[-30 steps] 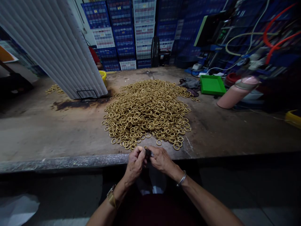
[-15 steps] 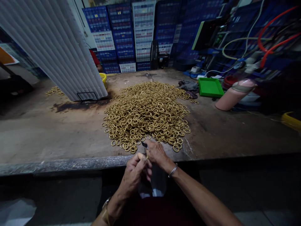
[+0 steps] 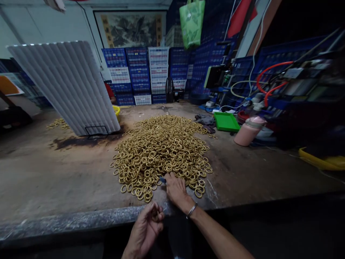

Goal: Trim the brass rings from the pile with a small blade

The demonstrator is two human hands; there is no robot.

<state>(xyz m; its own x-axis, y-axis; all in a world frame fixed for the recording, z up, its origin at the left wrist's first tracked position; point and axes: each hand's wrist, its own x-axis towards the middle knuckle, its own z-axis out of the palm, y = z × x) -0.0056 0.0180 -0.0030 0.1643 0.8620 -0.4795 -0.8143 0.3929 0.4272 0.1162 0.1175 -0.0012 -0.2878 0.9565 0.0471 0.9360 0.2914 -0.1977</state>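
Observation:
A broad heap of gold-coloured rings [image 3: 161, 151] lies on the worktop. At its near edge my right hand [image 3: 176, 190] reaches in, fingertips down among the rings. A small dark, flat tool, perhaps a knife [image 3: 162, 180], sticks out to the left from its closed fingers. My left hand [image 3: 148, 228] is just in front of the table's edge, palm turned partly up. Its fingers are curled around what looks like a gold ring [image 3: 155, 213], mostly hidden by the thumb and fingertips.
A tall ridged white panel [image 3: 67, 86] leans in a black wire stand [image 3: 96, 132] on the left. Beyond the heap, right, are a grey cloth [image 3: 205, 119], a green tray [image 3: 226, 121] and a pink bottle [image 3: 249, 132]. Stacked crates [image 3: 138, 75] fill the back. A person's red sleeve [image 3: 109, 90] shows behind the panel.
My right hand has moved forward from beside my left hand to the heap, still with the tool. My left hand stays near the table edge, turned more palm up. The view has tilted upward.

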